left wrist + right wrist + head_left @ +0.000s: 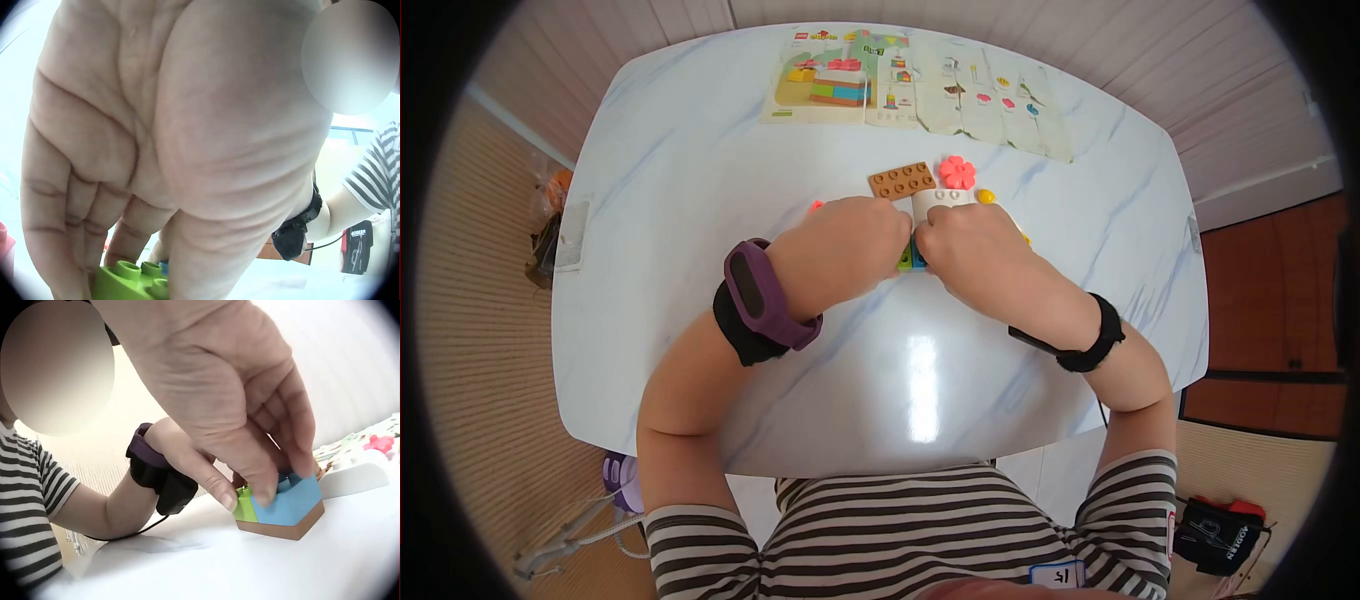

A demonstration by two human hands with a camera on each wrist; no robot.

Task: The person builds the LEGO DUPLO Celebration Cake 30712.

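My left hand (850, 245) pinches a lime-green toy brick (128, 286) between thumb and fingers. Right beside it, my right hand (975, 245) grips a light-blue toy brick (290, 503), thumb on the near side and fingers on the far side. Both bricks sit side by side on a brown base piece (284, 532) low over the table, their studs facing up. From above, the hands cover most of this assembly, and only a sliver of green and blue shows between them.
Beyond the hands lie a brown studded plate (903, 180), a white brick (948, 197), a pink flower piece (958, 172) and a small yellow piece (986, 197). An unfolded instruction sheet (1000, 95) lies at the far edge of the marbled table (680, 180).
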